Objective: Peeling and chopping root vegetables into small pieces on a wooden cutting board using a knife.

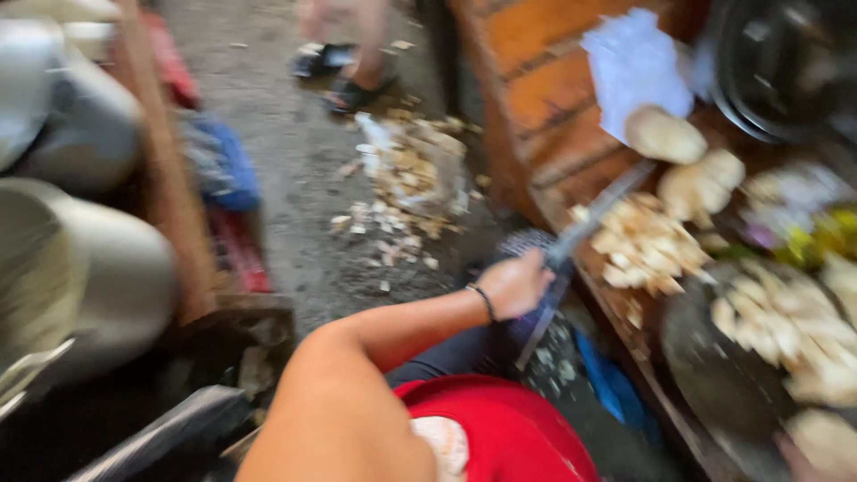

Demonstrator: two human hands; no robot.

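Head view, blurred by motion. Long knife [596, 207] gripped by the handle in one hand [516, 284], fingers closed around it; left or right not certain from the arm alone, taken here as the left, reaching across the body from lower left. Dark band [483, 302] at the wrist. Other hand not seen.

Knife: long axis running diagonally, from the hand up and to the right; tip pointing away from the person, toward the upper right, ending close to a pale rounded lump [663, 134]. Blade flat and grey, passing just above the edge of the worktop [544, 89].

Directly beyond the hand, under and beside the blade: heap of pale cut pieces [643, 245] on the worktop. Farther right of the hand: dark round pan [714, 366] carrying more pale slices [786, 326]. Past the knife tip: two more pale rounded lumps [701, 183], a white crumpled sheet [634, 62], and a dark round vessel [786, 62] at the top corner.

Worktop: orange-brown wooden boards, worn, slanting from upper centre to lower right.

Floor [286, 152]: grey concrete, left of and beyond the hand, strewn with a pile of pale scraps [411, 178]. Far beyond the hand, a second person's feet in dark sandals [344, 76]. Well left of the hand: large pale metal pots [80, 268], a blue cloth [223, 161], a wooden post [161, 152].

Below the hand: red garment [509, 428] of the person.
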